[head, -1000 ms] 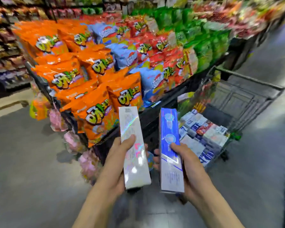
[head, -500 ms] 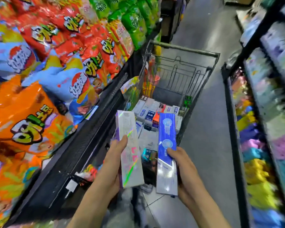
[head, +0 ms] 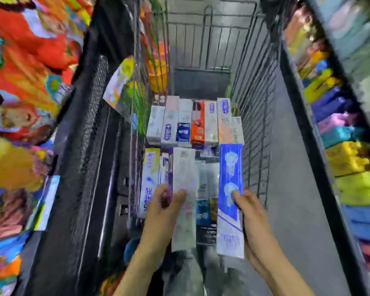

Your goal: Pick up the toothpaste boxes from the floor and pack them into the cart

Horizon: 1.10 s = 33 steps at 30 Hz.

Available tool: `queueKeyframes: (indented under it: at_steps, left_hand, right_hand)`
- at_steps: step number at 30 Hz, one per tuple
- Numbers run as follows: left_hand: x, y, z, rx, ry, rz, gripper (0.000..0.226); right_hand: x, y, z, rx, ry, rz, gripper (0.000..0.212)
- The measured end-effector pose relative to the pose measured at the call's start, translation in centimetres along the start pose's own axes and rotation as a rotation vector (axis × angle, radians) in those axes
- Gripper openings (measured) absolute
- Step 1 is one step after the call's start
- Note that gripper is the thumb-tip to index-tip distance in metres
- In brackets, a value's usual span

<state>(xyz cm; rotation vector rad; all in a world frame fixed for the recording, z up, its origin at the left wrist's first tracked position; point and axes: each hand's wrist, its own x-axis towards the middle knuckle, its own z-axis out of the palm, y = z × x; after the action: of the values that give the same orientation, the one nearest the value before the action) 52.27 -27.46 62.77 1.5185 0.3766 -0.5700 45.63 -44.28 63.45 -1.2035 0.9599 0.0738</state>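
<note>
1. Boxes of toothpaste are held over the near end of the cart (head: 257,116), one in each hand, both lengthwise along the basket.
2. A pale, shiny box (head: 184,189) is gripped by the left hand (head: 161,212); the thumb is pressed on its top face and the fingers are curled under its left edge.
3. A blue box (head: 231,189) is gripped by the right hand (head: 254,216), with the thumb laid on its printed face and the fingers wrapped behind its right edge, close to the right wall of the cart.
4. A row of packed boxes (head: 192,122) is seen lying side by side across the middle of the basket floor, wall to wall.
5. More boxes are seen at the near end under the hands, one with a yellow top (head: 150,178) against the left wall.
6. Snack bags (head: 28,60) are blurred on the left of the cart, and shelves of coloured packs (head: 350,159) on the right.
</note>
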Motion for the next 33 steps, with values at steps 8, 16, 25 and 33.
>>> queueKeyframes:
  at_steps: [8,16,25,33]
  left_hand:
    - [8.1,-5.1,0.9,0.555,0.104,0.146,0.022]
    - [11.0,-9.0,3.0,1.164,0.264,0.471,0.05]
    - [12.3,-11.1,1.9,1.307,0.421,0.561,0.039]
    - [13.0,-11.4,0.2,1.516,0.198,0.549,0.056]
  right_hand:
    - [8.6,5.1,1.6,0.028,-0.016,0.004,0.026]
    - [12.2,7.6,0.7,0.027,-0.044,0.063,0.047]
    - [13.2,7.6,1.1,0.046,-0.081,0.027,0.066]
    - [13.8,7.7,2.3,-0.056,-0.102,0.001,0.022]
